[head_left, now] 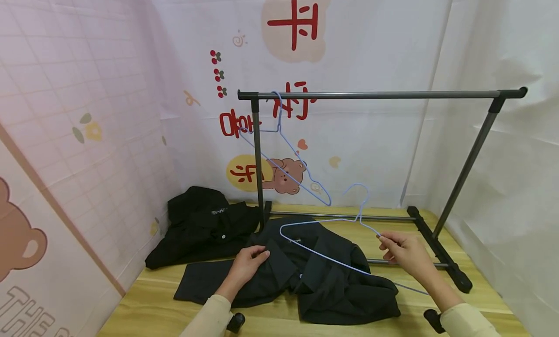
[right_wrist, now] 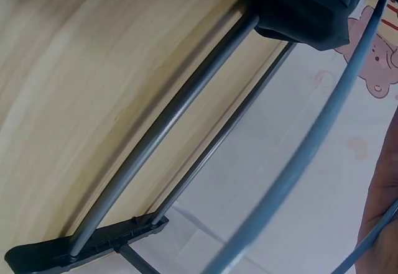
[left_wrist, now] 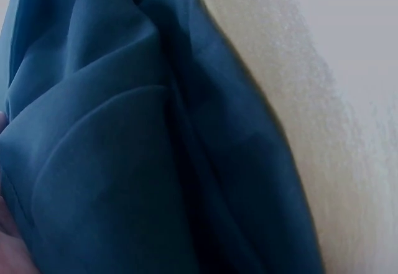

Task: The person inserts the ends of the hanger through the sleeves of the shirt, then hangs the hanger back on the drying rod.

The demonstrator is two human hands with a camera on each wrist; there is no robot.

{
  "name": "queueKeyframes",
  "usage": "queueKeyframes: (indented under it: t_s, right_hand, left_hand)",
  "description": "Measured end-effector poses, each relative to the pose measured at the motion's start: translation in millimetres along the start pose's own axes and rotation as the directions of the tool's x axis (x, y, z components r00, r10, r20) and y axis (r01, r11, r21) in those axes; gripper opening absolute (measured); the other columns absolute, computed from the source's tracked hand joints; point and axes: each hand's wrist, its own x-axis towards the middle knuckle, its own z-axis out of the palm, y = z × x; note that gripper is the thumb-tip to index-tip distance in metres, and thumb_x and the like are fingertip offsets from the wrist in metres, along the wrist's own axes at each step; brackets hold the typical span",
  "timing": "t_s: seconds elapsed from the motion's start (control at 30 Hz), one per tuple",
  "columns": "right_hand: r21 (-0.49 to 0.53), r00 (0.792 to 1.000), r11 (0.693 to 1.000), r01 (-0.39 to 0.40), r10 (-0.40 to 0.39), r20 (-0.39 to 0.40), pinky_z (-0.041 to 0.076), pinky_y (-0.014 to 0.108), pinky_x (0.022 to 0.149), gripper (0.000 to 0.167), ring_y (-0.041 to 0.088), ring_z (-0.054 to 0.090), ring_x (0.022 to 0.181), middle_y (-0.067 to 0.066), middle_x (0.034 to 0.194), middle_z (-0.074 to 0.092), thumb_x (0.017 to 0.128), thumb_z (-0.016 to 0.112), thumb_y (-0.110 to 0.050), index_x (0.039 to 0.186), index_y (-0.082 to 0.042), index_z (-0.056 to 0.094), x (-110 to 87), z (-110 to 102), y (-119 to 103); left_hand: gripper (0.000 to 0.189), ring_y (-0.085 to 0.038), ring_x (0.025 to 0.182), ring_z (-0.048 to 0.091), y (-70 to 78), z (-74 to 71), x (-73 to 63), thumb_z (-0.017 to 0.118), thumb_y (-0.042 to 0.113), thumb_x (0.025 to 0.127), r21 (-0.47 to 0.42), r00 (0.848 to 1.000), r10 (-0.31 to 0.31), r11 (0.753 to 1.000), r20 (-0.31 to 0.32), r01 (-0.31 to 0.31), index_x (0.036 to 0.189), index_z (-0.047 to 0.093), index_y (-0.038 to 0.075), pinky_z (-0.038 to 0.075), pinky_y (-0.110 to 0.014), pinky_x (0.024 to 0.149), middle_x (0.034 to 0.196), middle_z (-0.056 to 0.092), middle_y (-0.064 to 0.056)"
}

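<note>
A dark shirt point(head_left: 327, 259) lies crumpled on the table, its collar toward the middle and one sleeve stretched out to the left. My left hand point(head_left: 245, 268) pinches the shirt's fabric near the collar. In the left wrist view, folds of the dark shirt point(left_wrist: 118, 137) fill most of the picture, with a bit of the hand at the left edge. My right hand point(head_left: 406, 254) pinches a light blue wire hanger point(head_left: 325, 253) by its right shoulder. The hanger is tilted over the shirt, hook upward. In the right wrist view, the hanger's wire point(right_wrist: 305, 150) crosses close to the camera.
A metal clothes rack point(head_left: 380, 95) with black feet stands behind the shirt. Another blue hanger point(head_left: 291, 142) hangs at the left of its bar. A second black garment point(head_left: 205, 225) lies folded at the back left of the wooden table point(head_left: 139, 308). Printed cloth surrounds the table.
</note>
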Motion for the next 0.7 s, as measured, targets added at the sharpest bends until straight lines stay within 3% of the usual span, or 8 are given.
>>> queueKeyframes:
  t_s: [0.27,0.43,0.7]
  right_hand:
    - [0.013,0.998,0.999,-0.052,0.051,0.037,0.058,0.029,0.061,0.035,0.023,0.069,0.068,0.009,0.087,0.068,0.100,0.061,-0.021,0.121,0.006,0.066,-1.0,11,1]
    - [0.026,0.997,0.998,-0.058,0.056,0.053,0.059,0.034,0.063,0.035,0.029,0.069,0.071,0.009,0.088,0.068,0.100,0.062,-0.021,0.122,0.006,0.066,0.0,16,-2]
    - [-0.012,0.996,0.998,-0.061,0.061,0.066,0.058,0.034,0.062,0.032,0.023,0.068,0.068,0.008,0.088,0.069,0.101,0.060,-0.017,0.122,0.007,0.066,0.7,12,-5]
  left_hand:
    - [0.049,-0.028,0.103,0.062,1.1,1.6,0.1,0.061,0.038,0.099,0.003,0.996,0.086,0.996,-0.007,-0.086,0.124,0.066,-0.004,0.050,-0.048,0.088,0.113,0.068,-0.014]
    - [0.042,-0.028,0.106,0.061,0.6,2.4,0.8,0.063,0.032,0.099,-0.035,0.998,0.060,0.998,-0.001,-0.060,0.124,0.067,-0.002,0.048,-0.049,0.092,0.115,0.067,-0.012]
    - [0.038,-0.030,0.109,0.061,1.6,1.8,-0.6,0.063,0.026,0.099,-0.035,0.998,0.058,0.998,0.007,-0.058,0.125,0.066,-0.002,0.048,-0.049,0.093,0.119,0.066,-0.014]
